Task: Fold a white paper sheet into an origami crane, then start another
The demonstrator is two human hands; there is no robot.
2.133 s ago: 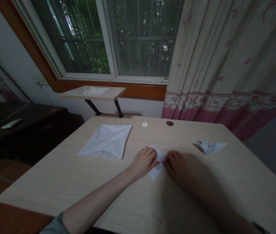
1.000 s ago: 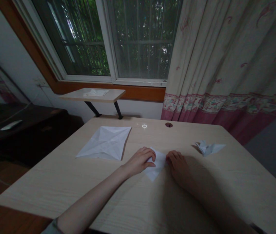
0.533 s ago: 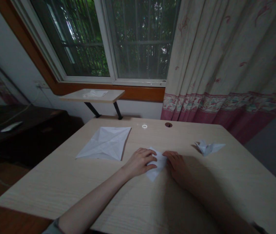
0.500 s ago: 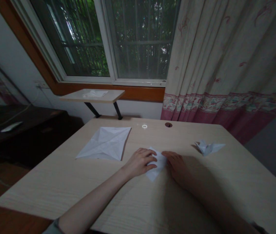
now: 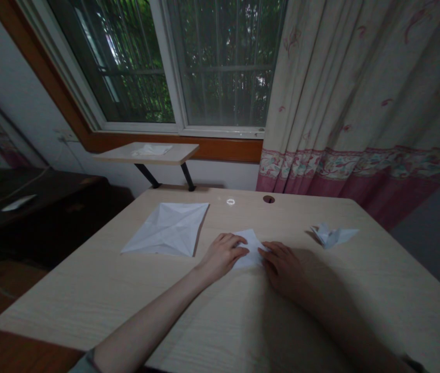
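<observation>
1. left hand [image 5: 223, 255] is pressing down on the small folded white paper [image 5: 250, 252]. grip is wide and flat, no pinch showing.
2. right hand [image 5: 282, 267] is bracing the paper's right edge. grip is wide here too, just touching.
3. paper is lying flat between both hands on the pale wood-grain table [image 5: 88, 305], its tip pointing toward the window.
4. a large creased white paper square [image 5: 167, 229] is lying well left; a small white origami figure [image 5: 332, 235] is sitting right, untouched.
</observation>
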